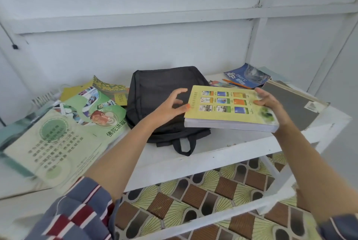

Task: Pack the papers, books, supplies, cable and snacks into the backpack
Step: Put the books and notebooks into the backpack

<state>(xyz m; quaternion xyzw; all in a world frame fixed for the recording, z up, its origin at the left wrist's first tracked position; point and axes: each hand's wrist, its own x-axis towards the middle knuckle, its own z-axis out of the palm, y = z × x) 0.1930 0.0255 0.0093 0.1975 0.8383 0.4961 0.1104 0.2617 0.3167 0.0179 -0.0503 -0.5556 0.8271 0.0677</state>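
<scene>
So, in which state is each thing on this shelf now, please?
backpack, lying flat, looks closed
yellow book, closed, held over the backpack's right side
right hand, gripping the yellow book
left hand, touching the book's left edge, grip unclear
green booklets, closed, piled
blue book, closed, lying flat

Black backpack [155,88], flat on the shelf [222,142], loop toward the viewer. Thick yellow book [228,111], nine small pictures on its cover, held level by the right hand [271,104] over the backpack's right side. Green picture books [93,111] overlap at left; blue book [246,76] and orange pencils [235,83] lie far right.
</scene>
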